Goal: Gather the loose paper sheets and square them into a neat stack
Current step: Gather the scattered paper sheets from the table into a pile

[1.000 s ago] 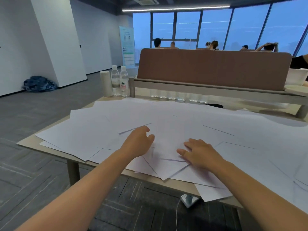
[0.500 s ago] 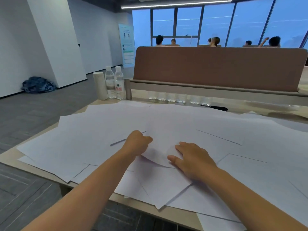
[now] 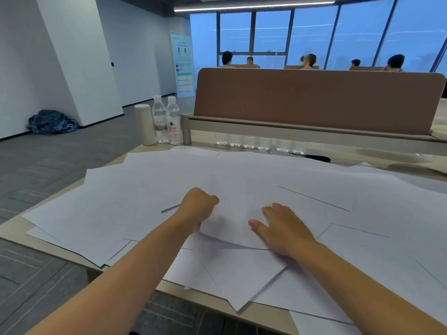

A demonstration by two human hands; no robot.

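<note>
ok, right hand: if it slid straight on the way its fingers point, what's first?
Only more loose sheets, lying flat. The right hand points far-left; the line seems to pass just beyond the left hand, then reach the water bottles. Depth is unclear: it might clip that fist.

Left hand [image 3: 198, 207] pinching top sheet [image 3: 242, 201], right hand [image 3: 283, 228] flat on it
</note>
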